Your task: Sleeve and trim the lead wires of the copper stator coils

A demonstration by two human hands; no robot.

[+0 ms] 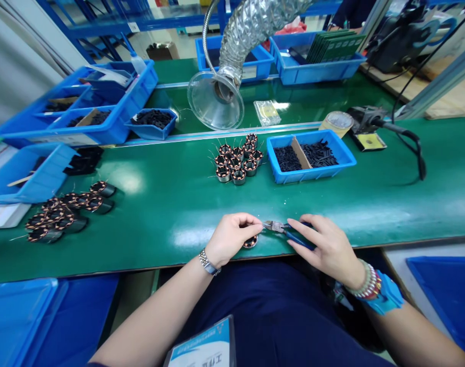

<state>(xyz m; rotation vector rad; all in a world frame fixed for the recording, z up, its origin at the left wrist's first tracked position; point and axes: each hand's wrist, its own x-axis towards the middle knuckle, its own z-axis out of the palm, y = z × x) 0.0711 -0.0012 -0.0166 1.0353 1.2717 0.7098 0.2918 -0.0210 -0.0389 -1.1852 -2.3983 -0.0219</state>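
Evidently, left hand pinched together at copper-wound ring; right hand, at its 3 o'clock, clasps pliers. Ring (likely stiff, easily nicked) best held from outside.

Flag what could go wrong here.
The tips of the blue-handled metal pliers nearly meet the fingertips of the left hand, so a slip by the right hand might nip them. The small copper-wound ring is near the front edge of the green tabletop; a knock might send it off.
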